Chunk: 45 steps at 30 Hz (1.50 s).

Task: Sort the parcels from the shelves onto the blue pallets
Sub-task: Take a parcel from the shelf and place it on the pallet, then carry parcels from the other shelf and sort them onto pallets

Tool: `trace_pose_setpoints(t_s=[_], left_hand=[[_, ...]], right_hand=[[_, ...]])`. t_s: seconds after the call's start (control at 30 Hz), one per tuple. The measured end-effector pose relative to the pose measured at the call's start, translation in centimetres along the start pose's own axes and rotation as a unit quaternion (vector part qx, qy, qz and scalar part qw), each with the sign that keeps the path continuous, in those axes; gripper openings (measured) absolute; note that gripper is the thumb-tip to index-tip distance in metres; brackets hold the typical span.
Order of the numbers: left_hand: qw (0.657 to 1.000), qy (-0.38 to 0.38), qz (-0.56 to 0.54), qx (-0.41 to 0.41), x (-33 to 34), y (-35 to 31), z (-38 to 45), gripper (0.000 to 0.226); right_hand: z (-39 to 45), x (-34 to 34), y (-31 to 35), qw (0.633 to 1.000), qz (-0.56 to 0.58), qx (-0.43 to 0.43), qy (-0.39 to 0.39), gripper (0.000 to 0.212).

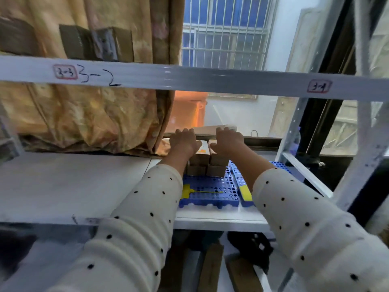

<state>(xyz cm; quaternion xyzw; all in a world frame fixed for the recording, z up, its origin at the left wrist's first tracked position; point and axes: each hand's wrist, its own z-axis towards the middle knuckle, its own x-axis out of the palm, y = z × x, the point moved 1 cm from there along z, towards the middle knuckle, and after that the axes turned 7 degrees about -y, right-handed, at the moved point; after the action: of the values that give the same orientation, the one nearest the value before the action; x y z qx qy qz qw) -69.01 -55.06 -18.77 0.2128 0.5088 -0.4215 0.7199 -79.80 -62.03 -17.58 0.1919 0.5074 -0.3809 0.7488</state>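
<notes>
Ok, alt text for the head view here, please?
Both hands, left and right, rest on top of stacked brown parcels standing on a blue pallet on a white shelf. Sleeves are cream with black dots; an orange curtain hangs behind.

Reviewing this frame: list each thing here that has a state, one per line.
Left hand: resting on the top left box.
Right hand: resting on the top right box.
Cardboard boxes: stacked on the blue pallet.
Blue pallet: flat on the shelf.
Curtain: hanging behind the shelf.
</notes>
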Motion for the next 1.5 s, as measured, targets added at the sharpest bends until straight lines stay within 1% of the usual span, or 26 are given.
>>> trace_pose_setpoints(t_s=[0.13, 0.23, 0.4, 0.57, 0.73, 0.83, 0.93, 0.97, 1.07, 1.23, 1.37, 1.5], left_hand=[[0.999, -0.016, 0.019, 0.034, -3.4, -0.7, -2.9, 0.054], [0.998, -0.03, 0.02, 0.044, -5.3, -0.6, -4.2, 0.059], [0.995, -0.06, 0.038, 0.065, -8.5, -0.8, -6.1, 0.055], [0.994, -0.077, 0.038, 0.069, -10.6, -0.5, -7.9, 0.054], [0.995, -0.066, 0.035, 0.071, -12.0, 2.0, -9.6, 0.056], [0.996, -0.075, 0.03, 0.035, -13.3, 4.8, -10.9, 0.046], [0.995, -0.093, 0.035, -0.011, -14.8, 8.6, -12.5, 0.041], [0.994, -0.091, 0.044, -0.029, -15.3, 10.0, -13.0, 0.04], [0.989, -0.079, 0.087, -0.092, -16.4, 14.9, -14.2, 0.043], [0.968, -0.081, 0.141, -0.193, -18.7, 21.8, -17.5, 0.049], [0.947, -0.085, 0.187, -0.247, -20.7, 25.7, -20.6, 0.031], [0.929, -0.088, 0.217, -0.288, -22.2, 28.6, -23.0, 0.029]], right_hand=[[-2.8, -2.9, -0.8, 1.0, 0.003, -0.003, 0.004, 0.057], [-4.6, -5.0, -0.9, 1.0, 0.004, -0.006, 0.006, 0.061], [-6.9, -8.9, -0.9, 1.0, 0.003, 0.012, -0.027, 0.062], [-9.0, -11.7, 0.1, 0.999, -0.005, 0.03, -0.032, 0.06], [-10.2, -12.9, 2.6, 0.999, 0.001, 0.015, -0.031, 0.062], [-10.3, -13.6, 6.0, 0.999, 0.021, -0.017, -0.031, 0.061], [-10.1, -14.4, 10.6, 0.994, 0.052, -0.081, -0.045, 0.05], [-10.0, -14.6, 12.1, 0.992, 0.059, -0.102, -0.051, 0.05], [-9.4, -15.4, 16.7, 0.983, 0.079, -0.16, -0.051, 0.056], [-9.9, -16.8, 24.4, 0.957, 0.106, -0.262, -0.07, 0.051], [-10.9, -17.1, 29.9, 0.935, 0.136, -0.321, -0.059, 0.056], [-11.2, -17.2, 34.3, 0.918, 0.137, -0.368, -0.061, 0.057]])
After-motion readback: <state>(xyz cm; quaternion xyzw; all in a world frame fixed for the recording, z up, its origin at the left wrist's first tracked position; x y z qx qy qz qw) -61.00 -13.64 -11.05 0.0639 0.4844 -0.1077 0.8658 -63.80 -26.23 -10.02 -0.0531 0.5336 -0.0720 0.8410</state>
